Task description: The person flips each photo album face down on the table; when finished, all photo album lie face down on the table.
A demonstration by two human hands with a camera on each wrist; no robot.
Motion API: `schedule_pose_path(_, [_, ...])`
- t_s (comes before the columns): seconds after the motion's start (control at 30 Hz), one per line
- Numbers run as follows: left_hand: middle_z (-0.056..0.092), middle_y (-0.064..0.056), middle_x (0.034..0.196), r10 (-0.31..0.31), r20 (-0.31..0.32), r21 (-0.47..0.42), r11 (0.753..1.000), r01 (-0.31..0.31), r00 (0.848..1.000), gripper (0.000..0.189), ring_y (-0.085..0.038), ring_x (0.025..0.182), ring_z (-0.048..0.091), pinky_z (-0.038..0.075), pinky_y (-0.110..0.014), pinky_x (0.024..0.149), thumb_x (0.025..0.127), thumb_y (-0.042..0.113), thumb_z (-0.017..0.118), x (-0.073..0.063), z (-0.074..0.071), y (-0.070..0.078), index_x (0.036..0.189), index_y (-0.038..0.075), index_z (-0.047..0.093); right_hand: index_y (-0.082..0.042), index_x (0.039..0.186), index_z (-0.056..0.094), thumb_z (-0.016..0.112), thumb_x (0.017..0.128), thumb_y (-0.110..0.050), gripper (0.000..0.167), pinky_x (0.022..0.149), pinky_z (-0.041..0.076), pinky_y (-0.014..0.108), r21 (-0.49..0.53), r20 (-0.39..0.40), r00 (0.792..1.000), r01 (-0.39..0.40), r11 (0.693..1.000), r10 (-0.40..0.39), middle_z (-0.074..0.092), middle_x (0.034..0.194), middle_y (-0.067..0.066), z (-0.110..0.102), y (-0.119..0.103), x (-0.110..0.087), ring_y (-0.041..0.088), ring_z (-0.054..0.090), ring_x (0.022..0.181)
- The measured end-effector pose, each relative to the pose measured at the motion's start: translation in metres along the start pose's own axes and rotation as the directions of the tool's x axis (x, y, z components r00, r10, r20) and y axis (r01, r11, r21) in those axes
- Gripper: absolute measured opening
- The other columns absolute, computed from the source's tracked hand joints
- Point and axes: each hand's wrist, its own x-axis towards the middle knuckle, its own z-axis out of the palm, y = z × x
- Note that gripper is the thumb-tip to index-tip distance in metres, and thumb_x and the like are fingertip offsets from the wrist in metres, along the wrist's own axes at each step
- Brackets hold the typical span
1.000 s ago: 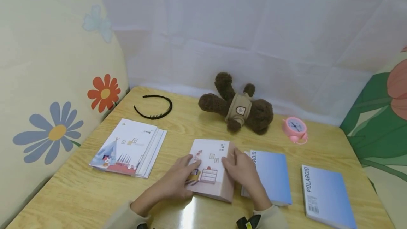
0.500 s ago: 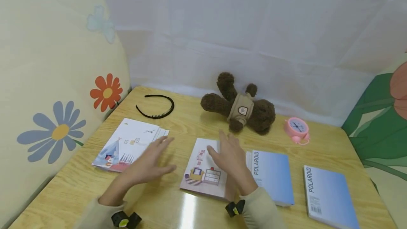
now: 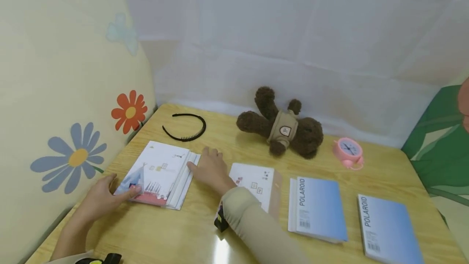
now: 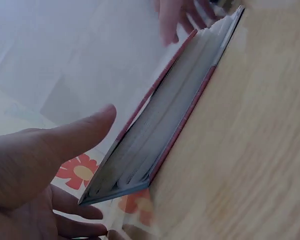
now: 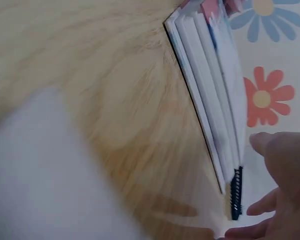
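A photo album (image 3: 163, 166) with a tent drawn on its white cover lies on the left of the table, its page edges (image 5: 210, 80) fanned a little. My left hand (image 3: 100, 196) is at its near left corner, thumb above the cover and fingers beyond the edge. In the left wrist view this hand (image 4: 50, 165) has thumb and fingers spread apart around the corner. My right hand (image 3: 210, 170) hovers by the album's right side, fingers loosely extended. Behind the right forearm, a second white album (image 3: 253, 176) with a drawn room is partly hidden.
Two blue POLAROID albums (image 3: 320, 207) lie on the right of the table. Toward the back are a black toothed headband (image 3: 194, 137), a brown plush toy (image 3: 286, 127) on its side and a pink alarm clock (image 3: 348, 152). A white cloth (image 3: 278, 31) hangs behind.
Both hands have let go of the white album in the middle and moved left to the tent album. The middle album stays on the table. The head view has shifted slightly.
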Motion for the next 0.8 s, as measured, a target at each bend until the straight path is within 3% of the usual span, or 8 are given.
schedule_pose_path(0.13, [0.026,-0.049,0.139,0.02,-0.016,-0.027,0.999,-0.021,1.0,0.089,-0.066,0.127,0.024,0.028,-0.075,0.099,0.09,0.042,0.071,-0.003,0.005,-0.003,0.136,-0.025,0.035,-0.005,0.155,0.032,0.046,0.096,-0.063,0.083,0.112,0.034,0.04,-0.022,-0.015,0.999,0.041,0.999,-0.042,0.039,0.152,0.018,0.012,-0.016,0.015,0.032,0.036,0.14])
schedule_pose_path(0.37, [0.024,-0.048,0.142,0.007,-0.029,-0.079,0.997,-0.009,1.0,0.082,-0.066,0.13,0.021,0.023,-0.074,0.102,0.089,0.034,0.073,-0.004,0.01,0.005,0.137,-0.022,0.037,-0.005,0.149,0.043,0.052,0.097,-0.056,0.074,0.103,0.043,0.033,-0.002,-0.036,0.99,0.134,0.991,-0.134,0.05,0.144,0.009,0.023,-0.032,0.017,0.025,0.042,0.129])
schedule_pose_path(0.47, [0.04,-0.043,0.137,0.022,-0.049,-0.112,0.993,-0.027,0.999,0.077,-0.055,0.125,0.04,0.038,-0.062,0.101,0.09,0.032,0.074,-0.005,0.015,0.011,0.136,-0.02,0.041,-0.002,0.143,0.048,0.059,0.096,-0.05,0.068,0.101,0.043,0.03,0.064,-0.078,0.989,0.131,0.989,-0.126,0.055,0.138,0.01,0.024,-0.029,0.016,0.023,0.046,0.122])
schedule_pose_path(0.57, [0.048,-0.04,0.133,0.021,-0.06,-0.159,0.987,-0.03,0.998,0.077,-0.045,0.12,0.049,0.047,-0.048,0.094,0.091,0.031,0.073,-0.007,0.019,0.017,0.137,-0.02,0.04,0.001,0.139,0.051,0.064,0.095,-0.043,0.064,0.105,0.039,0.031,0.15,-0.096,0.988,0.136,0.979,-0.122,0.058,0.133,0.012,0.024,-0.025,0.016,0.023,0.05,0.121])
schedule_pose_path(0.7, [0.047,-0.04,0.135,0.026,-0.126,-0.215,0.975,-0.053,0.992,0.078,-0.033,0.117,0.052,0.047,-0.02,0.085,0.091,0.025,0.074,-0.012,0.016,0.025,0.141,-0.02,0.035,0.004,0.144,0.045,0.065,0.096,-0.036,0.065,0.115,0.029,0.033,0.289,-0.073,0.99,0.137,0.948,-0.12,0.052,0.143,0.016,0.021,-0.026,0.017,0.027,0.046,0.133])
schedule_pose_path(0.8, [0.053,-0.036,0.129,0.055,-0.206,-0.259,0.96,-0.109,0.977,0.073,-0.016,0.096,0.058,0.046,-0.012,0.067,0.09,0.016,0.075,-0.016,0.011,0.033,0.143,-0.018,0.037,0.001,0.149,0.04,0.064,0.097,-0.033,0.067,0.116,0.027,0.034,0.37,-0.054,0.993,0.119,0.921,-0.107,0.045,0.15,0.014,0.019,-0.03,0.019,0.027,0.04,0.139])
